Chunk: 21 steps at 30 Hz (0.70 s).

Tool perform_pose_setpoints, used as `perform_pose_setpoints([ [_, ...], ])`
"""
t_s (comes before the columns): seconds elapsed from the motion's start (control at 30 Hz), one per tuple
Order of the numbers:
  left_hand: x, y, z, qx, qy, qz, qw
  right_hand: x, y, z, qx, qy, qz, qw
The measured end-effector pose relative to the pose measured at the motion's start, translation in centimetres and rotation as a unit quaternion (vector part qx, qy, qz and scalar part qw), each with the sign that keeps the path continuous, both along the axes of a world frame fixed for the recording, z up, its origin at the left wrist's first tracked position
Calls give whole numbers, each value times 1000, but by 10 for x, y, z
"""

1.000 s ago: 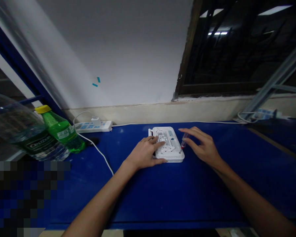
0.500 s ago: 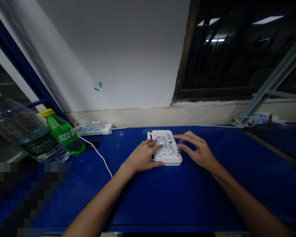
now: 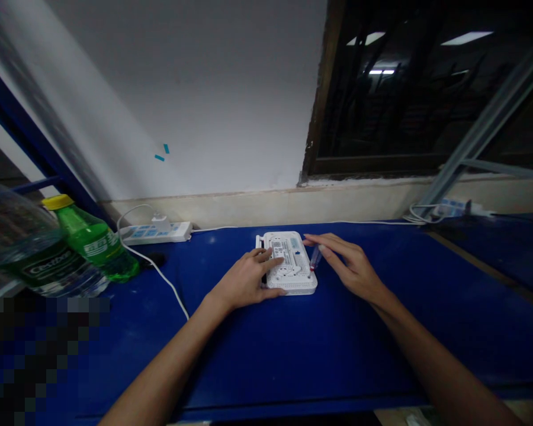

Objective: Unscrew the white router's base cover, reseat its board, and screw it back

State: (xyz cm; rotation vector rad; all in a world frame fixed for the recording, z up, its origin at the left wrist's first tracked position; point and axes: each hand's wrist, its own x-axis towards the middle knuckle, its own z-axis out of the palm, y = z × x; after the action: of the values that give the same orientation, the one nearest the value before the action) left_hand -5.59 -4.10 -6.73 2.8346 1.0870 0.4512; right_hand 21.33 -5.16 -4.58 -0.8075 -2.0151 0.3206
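Note:
A white router (image 3: pixel 298 273) lies with its vented, labelled underside up on the blue table. Across its left part rests my left hand (image 3: pixel 247 274), fingers spread over the top and thumb along the near edge, holding it in place. My right hand (image 3: pixel 353 266) is closed in a pinch at the router's right side. Between its fingertips is a small screwdriver (image 3: pixel 315 259) with a see-through purplish handle, tilted, its red end down at the router's right edge. The tip is too small to make out.
On the left stand a green bottle with a yellow cap (image 3: pixel 89 239) and a large clear bottle (image 3: pixel 39 260). A power strip (image 3: pixel 160 232) with a plugged-in charger lies by the wall, its white cable (image 3: pixel 162 274) running forward. A metal post (image 3: pixel 475 136) rises at right.
The view has shifted, so everything sits slightly further left. My right hand has tilted the screwdriver, and more of its handle shows. My left hand stays on the router.

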Motion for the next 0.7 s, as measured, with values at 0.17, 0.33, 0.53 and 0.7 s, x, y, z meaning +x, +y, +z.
perform_pose_setpoints([
  [0.17,1,0,2,0,3,4,1000,0,4,-2,3,37,-21,999],
  [0.33,1,-1,3,-3,1,1,1000,1,3,-3,27,22,-25,999],
  [0.53,0,-1,2,-5,-3,2,1000,-5,2,-5,1,31,6,1000],
  [0.7,0,0,0,-4,-5,4,1000,0,3,-3,70,-12,-30,997],
])
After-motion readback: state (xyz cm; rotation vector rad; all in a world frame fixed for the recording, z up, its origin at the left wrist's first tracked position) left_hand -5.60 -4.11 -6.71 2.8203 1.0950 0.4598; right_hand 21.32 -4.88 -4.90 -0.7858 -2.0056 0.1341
